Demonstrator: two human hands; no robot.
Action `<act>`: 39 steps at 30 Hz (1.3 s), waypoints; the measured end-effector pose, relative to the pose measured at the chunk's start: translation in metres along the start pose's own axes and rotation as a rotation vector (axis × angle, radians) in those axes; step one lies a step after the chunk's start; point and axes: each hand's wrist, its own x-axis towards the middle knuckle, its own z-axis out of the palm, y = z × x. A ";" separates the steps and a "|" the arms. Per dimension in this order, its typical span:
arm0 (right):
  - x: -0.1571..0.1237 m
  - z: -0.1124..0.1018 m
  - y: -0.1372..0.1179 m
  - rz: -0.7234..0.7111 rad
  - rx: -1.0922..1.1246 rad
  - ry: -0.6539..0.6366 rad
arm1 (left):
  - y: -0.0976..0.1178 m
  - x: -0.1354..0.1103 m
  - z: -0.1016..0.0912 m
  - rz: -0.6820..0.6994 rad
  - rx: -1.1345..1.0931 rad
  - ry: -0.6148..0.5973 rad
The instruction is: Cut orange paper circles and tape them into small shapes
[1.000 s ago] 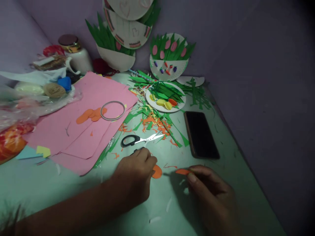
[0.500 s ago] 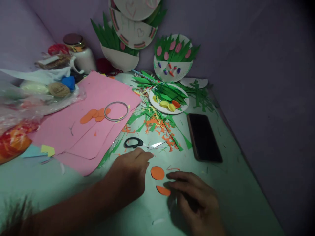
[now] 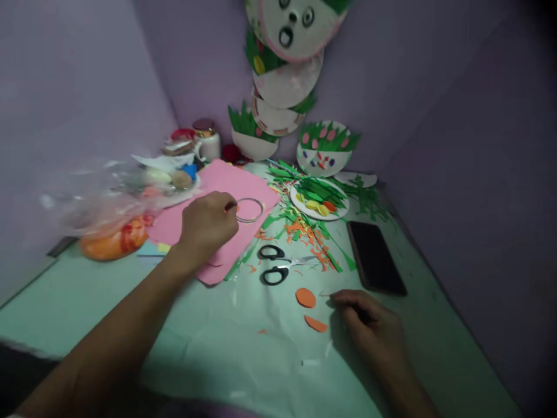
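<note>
My left hand (image 3: 209, 223) is over the pink paper (image 3: 243, 180), fingers curled closed beside a thin metal ring (image 3: 250, 210). What its fingertips hold, if anything, is hidden. My right hand (image 3: 376, 325) rests low over the table, thumb and fingertips pinched at the end of a thin orange paper strip (image 3: 324, 295). Just left of it lie an orange paper oval (image 3: 306, 298) and a cut orange half-piece (image 3: 315, 323), apart from each other. Scissors (image 3: 278, 267) with black handles lie on the table between my hands, blades pointing right.
A dark phone (image 3: 376, 256) lies at right. Behind the scissors are orange and green paper scraps (image 3: 304, 232) and a white plate (image 3: 343, 216) holding green strips and yellow ovals. Plastic bags (image 3: 108, 197) and a mug (image 3: 209, 145) stand left. Decorated paper plates (image 3: 324, 159) lean on the wall.
My left hand has moved from beside the scissors up and left onto the pink paper. My right fingers have closed on the thin strip. The view has tilted up and turned left.
</note>
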 end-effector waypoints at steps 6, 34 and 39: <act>0.003 0.001 0.001 0.064 0.017 0.013 | -0.050 0.027 -0.002 0.063 0.008 -0.070; 0.061 0.019 -0.133 -0.227 0.343 0.155 | 0.045 -0.007 -0.017 0.056 -0.848 -0.148; 0.070 0.034 -0.131 -0.189 0.473 0.163 | 0.049 -0.010 -0.010 0.261 -0.889 -0.090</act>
